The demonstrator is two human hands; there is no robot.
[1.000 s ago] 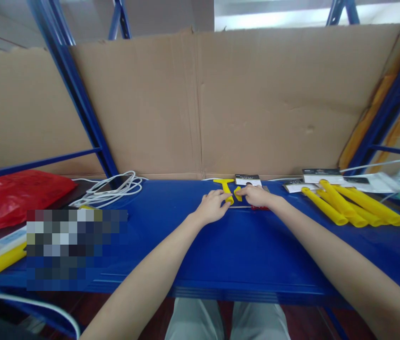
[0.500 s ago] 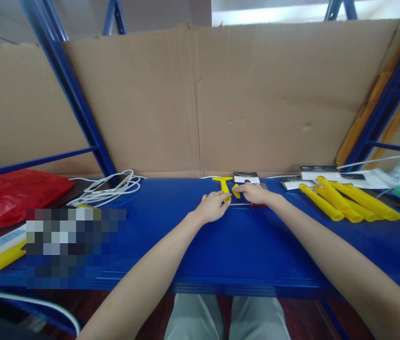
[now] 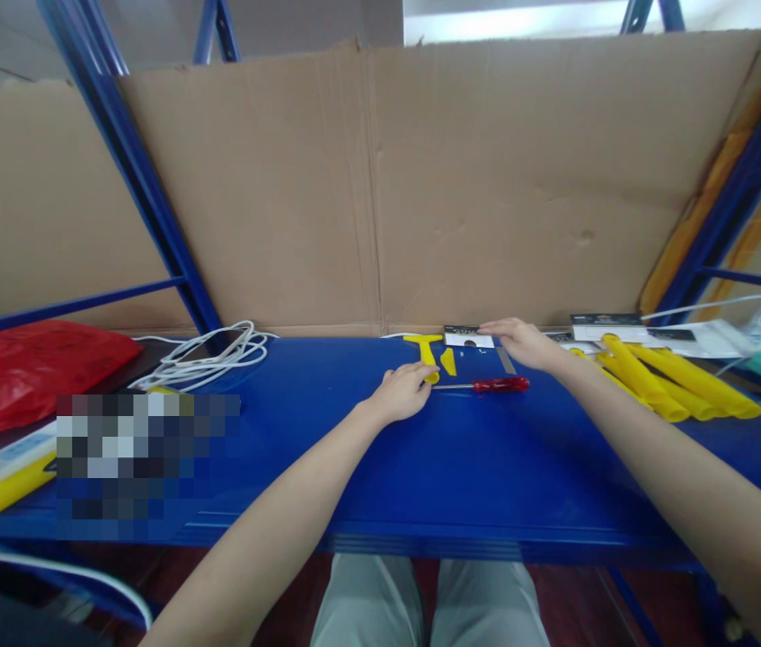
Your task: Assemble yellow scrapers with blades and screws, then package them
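Observation:
My left hand (image 3: 403, 393) lies at the lower end of a yellow T-shaped scraper handle (image 3: 428, 353), its fingers curled over that end. My right hand (image 3: 521, 343) has its fingers stretched out, the tips at the right edge of a black-and-white card (image 3: 467, 338). Beside the handle lies a small flat yellow piece (image 3: 448, 362). Two tiny parts, too small to name, are in front of the card. A thin grey metal blade (image 3: 507, 361) sits just under my right hand. Nearer to me, a screwdriver (image 3: 501, 385) with a red handle points left, its tip close to my left fingers.
Several yellow tubes (image 3: 683, 386) rest on cards at the right. A white cable coil (image 3: 218, 355) and a red plastic bag (image 3: 36, 368) are at the left, near a pixelated patch. Cardboard (image 3: 380, 189) walls off the back of the blue shelf (image 3: 447, 476).
My right hand has let go of the small yellow piece and moved right and back to the card, uncovering the screwdriver handle and blade. My left hand stays nearly where it was.

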